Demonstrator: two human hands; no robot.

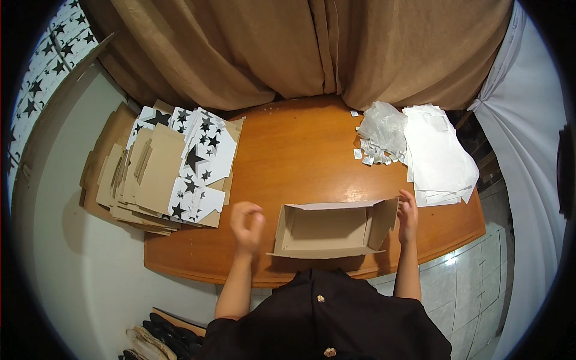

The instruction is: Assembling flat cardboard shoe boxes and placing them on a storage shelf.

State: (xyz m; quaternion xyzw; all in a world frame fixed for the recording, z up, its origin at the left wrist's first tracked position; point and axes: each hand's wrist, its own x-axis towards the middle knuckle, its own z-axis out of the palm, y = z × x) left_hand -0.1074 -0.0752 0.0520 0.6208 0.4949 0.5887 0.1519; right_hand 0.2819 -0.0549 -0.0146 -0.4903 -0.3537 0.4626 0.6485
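Observation:
An open cardboard box (324, 229), plain brown inside and without a lid, sits near the front edge of the wooden table. Its right wall leans outward. My left hand (246, 228) is raised to the left of the box, apart from it, with loosely curled fingers and nothing visible in them. Beside the right wall is my right hand (408, 215), its fingers stretched upward close to the cardboard. Whether those fingertips touch the wall I cannot tell.
On the left, flat cardboard pieces (159, 165) are stacked, some white with black stars (195, 159). At the right lie white paper sheets (441, 156), a clear plastic bag (383, 129) and small silvery packets (375, 155). A brown curtain (240, 48) hangs behind the table (294, 159).

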